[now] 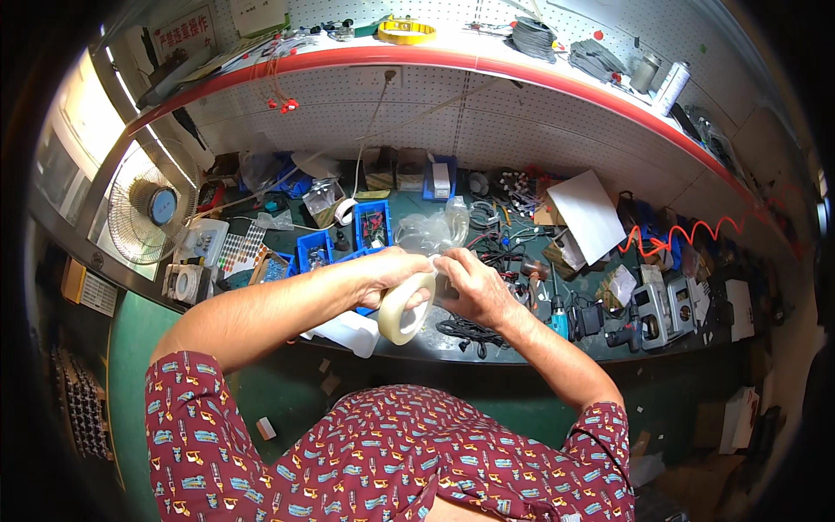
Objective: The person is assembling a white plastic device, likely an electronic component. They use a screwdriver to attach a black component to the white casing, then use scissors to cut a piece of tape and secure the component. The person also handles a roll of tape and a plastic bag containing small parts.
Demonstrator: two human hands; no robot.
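Observation:
My left hand (391, 271) is closed on a wide roll of clear tape (393, 320), which hangs below the fingers above the bench's front edge. My right hand (477, 289) meets it at the fingertips, its fingers pinched together. A small whitish bit shows between the two hands, but I cannot tell whether it is tape or plastic. Just beyond the fingers lies a clear plastic bag (422, 231), bunched up on the bench. Its near end is hidden behind my hands.
Blue bins (372, 224) stand left of the bag. A white plastic container (348, 332) lies at the front edge. To the right are black cables (474, 331), a teal power drill (558, 320) and a white board (586, 216). A fan (162, 206) stands far left; a red-edged shelf (452, 61) runs overhead.

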